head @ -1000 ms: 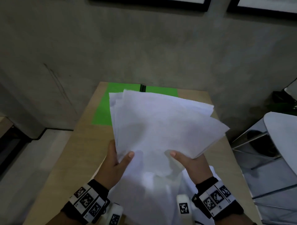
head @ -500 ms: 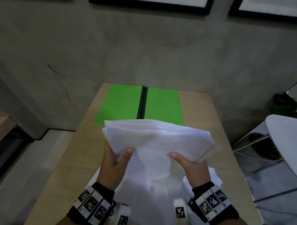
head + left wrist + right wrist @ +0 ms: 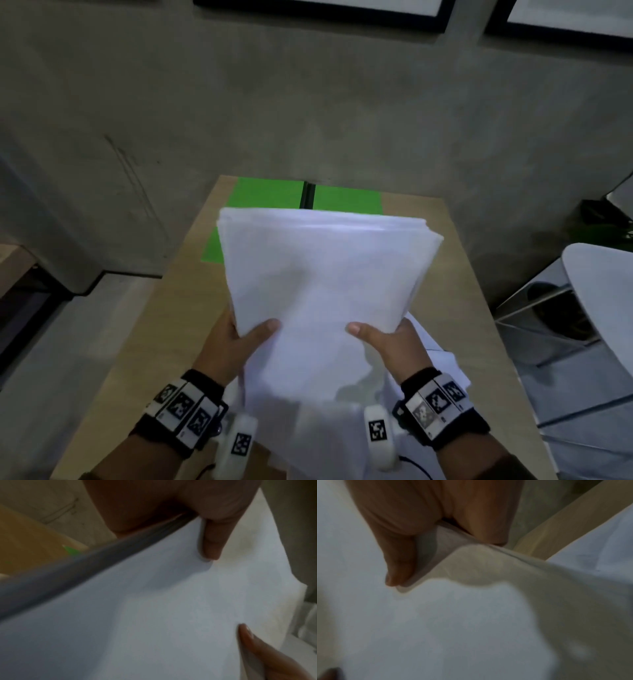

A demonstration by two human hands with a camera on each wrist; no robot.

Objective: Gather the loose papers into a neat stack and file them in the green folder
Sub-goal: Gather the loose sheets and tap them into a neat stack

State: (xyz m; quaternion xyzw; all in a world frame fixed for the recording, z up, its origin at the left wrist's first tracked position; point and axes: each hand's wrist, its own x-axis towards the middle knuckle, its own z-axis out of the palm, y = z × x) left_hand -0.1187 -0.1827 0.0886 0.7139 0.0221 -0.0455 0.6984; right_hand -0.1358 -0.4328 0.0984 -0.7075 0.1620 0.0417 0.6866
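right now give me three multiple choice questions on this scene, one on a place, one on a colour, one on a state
1. Where does the open folder lie?
A. at the far end of the light wooden table
B. on the white chair
C. on the floor

2. What colour is the folder?
A. red
B. green
C. blue

3. How is the stack of white paper sheets held?
A. by the left hand alone
B. lying flat, untouched
C. by both hands, thumbs on top

Answers:
1. A, the open folder rests on the light wooden table at its far end near the wall.
2. B, both flaps show bright green beside a dark spine.
3. C, the left hand and the right hand each pinch the near edge of the stack of white paper sheets, raised above the table.
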